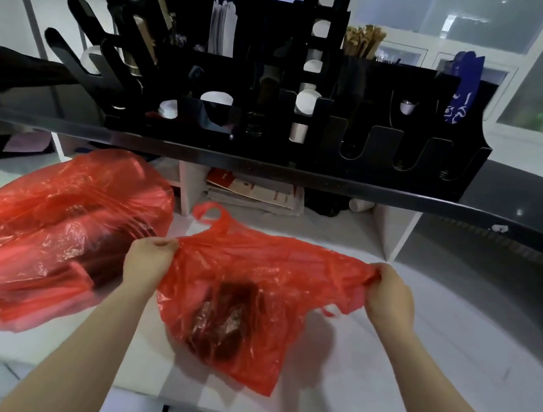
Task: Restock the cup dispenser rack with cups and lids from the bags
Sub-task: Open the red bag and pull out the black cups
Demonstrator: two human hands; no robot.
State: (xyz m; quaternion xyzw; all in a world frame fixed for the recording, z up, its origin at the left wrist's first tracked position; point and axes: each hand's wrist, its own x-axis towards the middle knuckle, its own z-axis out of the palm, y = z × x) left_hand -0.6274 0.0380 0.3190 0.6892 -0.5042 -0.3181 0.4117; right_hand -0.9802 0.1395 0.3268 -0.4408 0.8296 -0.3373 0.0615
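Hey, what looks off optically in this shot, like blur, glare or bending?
Head view: wide-angle bending curves the shelf edge; the bigger red bag smears at the left edge; window glare blows out behind the black rack; the smaller red bag casts a soft shadow.
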